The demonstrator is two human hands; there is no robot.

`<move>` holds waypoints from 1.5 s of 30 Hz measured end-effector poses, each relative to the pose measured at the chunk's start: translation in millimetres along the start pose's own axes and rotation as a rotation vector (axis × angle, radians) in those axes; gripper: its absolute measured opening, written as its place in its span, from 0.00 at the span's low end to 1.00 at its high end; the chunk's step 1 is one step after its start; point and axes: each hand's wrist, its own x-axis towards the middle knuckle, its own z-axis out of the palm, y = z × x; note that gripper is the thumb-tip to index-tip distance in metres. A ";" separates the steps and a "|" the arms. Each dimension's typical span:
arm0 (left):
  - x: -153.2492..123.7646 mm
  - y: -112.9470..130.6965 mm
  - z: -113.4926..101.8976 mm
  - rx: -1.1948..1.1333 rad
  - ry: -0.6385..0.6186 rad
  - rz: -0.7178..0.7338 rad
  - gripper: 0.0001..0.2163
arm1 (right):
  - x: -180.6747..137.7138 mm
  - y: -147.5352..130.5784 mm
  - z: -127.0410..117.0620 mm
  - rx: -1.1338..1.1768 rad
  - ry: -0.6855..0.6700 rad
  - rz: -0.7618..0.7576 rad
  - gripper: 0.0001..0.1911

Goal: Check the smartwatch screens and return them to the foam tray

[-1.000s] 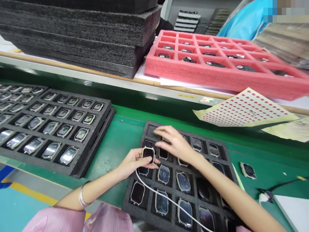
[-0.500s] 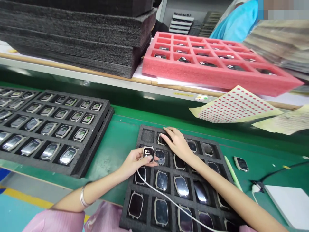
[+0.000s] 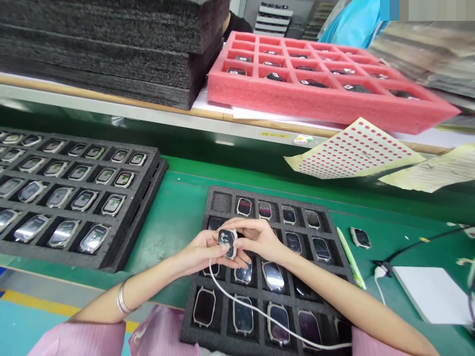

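Observation:
A strapless smartwatch [image 3: 226, 240] with a lit screen is held in my left hand [image 3: 200, 252], the thumb lying on its lower screen. My right hand [image 3: 260, 240] has come to the same watch, its fingers at the top and its thumb against the right edge. From under my left hand runs a white cable [image 3: 256, 305]; where it joins is hidden. Both hands are above a dark grey foam tray [image 3: 222, 201] that holds several more smartwatches in its pockets, such as a dark-screened watch [image 3: 204, 306]. My hands cover some pockets.
Another grey foam tray [image 3: 122, 217] with watches lies at left. On the right are a lone watch [image 3: 360, 238], a green pen-like stick [image 3: 351, 257] and a white box [image 3: 432, 294]. A shelf above bears black foam sheets [image 3: 111, 59] and a pink foam tray [image 3: 315, 99].
My right hand has moved from a watch in the tray's back row down to the watch in my left hand. The watch in that back-row pocket is uncovered. The view has shifted slightly.

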 end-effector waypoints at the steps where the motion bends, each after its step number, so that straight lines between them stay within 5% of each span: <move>1: 0.0 -0.4 -0.4 0.008 -0.003 -0.008 0.16 | -0.2 1.3 -0.3 0.019 0.010 -0.008 0.15; 7: 2.8 -5.4 -0.7 0.112 0.062 -0.001 0.16 | 1.9 -3.6 -8.3 -0.092 -0.076 -0.008 0.15; 15: 2.6 -13.2 -0.8 0.400 0.275 0.066 0.16 | -9.0 -9.6 1.1 -0.737 -0.076 -0.147 0.30; 23: 2.5 -16.9 1.1 0.481 0.321 0.056 0.16 | -15.0 -14.6 2.4 -1.073 -0.090 -0.168 0.24; 35: 2.0 -16.7 2.4 0.465 0.292 0.043 0.14 | -16.1 -11.3 1.8 -1.207 -0.104 -0.240 0.24; 39: 2.4 -18.3 1.1 0.452 0.286 0.020 0.21 | -13.9 -17.0 -2.9 -1.241 -0.096 -0.238 0.23; 45: 4.6 -13.8 0.0 0.413 0.236 -0.042 0.21 | 25.7 -11.3 -28.2 -1.235 0.075 -0.187 0.22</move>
